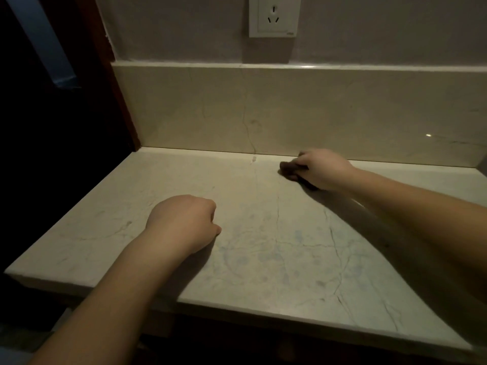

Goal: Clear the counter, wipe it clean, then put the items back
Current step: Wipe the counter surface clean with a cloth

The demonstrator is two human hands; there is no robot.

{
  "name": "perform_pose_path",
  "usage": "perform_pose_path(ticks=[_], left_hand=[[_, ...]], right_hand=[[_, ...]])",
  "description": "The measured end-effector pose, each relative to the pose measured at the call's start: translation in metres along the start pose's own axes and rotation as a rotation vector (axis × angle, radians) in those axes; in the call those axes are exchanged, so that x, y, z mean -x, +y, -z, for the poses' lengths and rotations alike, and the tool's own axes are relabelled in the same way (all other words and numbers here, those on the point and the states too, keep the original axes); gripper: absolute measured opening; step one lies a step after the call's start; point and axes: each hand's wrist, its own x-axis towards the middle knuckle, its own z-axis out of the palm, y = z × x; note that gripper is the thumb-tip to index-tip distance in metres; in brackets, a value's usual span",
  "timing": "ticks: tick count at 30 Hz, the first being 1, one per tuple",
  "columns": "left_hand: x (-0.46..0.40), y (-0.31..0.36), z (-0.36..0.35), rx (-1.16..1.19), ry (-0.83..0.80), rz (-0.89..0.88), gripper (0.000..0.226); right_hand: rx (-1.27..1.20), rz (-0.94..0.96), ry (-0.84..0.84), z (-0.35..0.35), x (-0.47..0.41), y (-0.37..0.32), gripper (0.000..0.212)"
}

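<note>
The pale marble counter (263, 259) fills the lower view, with nothing standing on it. My right hand (322, 168) presses a small dark brown cloth (288, 168) onto the counter at the back, close to the backsplash. Most of the cloth is hidden under the hand. My left hand (184, 222) rests on the counter nearer the front left, fingers curled into a loose fist with nothing in it.
A marble backsplash (290, 109) rises behind the counter, with a white wall socket (274, 15) above it. A dark wooden frame (116, 83) borders the counter's left end. The counter's front edge (290, 313) drops off toward me.
</note>
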Motion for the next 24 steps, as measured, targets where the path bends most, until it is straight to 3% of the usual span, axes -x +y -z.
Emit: perform_pose_path(ticks=[5, 9, 13, 16, 20, 24], left_hand=[[0.001, 0.000, 0.002, 0.006, 0.002, 0.037, 0.018], [0.001, 0.001, -0.001, 0.022, 0.021, 0.057, 0.018], [0.004, 0.004, -0.005, 0.030, 0.040, 0.082, 0.017], [0.009, 0.007, -0.007, 0.046, 0.066, 0.106, 0.016], [0.016, 0.009, -0.009, 0.110, 0.081, 0.133, 0.018], [0.029, 0.009, -0.013, 0.223, 0.081, 0.117, 0.018]], right_hand=[[-0.094, 0.050, -0.039, 0.002, -0.004, -0.002, 0.024], [-0.257, 0.290, -0.120, 0.016, 0.072, -0.034, 0.024], [-0.203, 0.459, -0.190, 0.024, 0.105, -0.047, 0.029], [-0.178, 0.415, -0.161, 0.020, 0.073, -0.035, 0.025], [-0.081, 0.214, -0.069, 0.005, 0.017, -0.015, 0.027], [-0.196, 0.240, -0.063, 0.004, 0.025, -0.027, 0.025]])
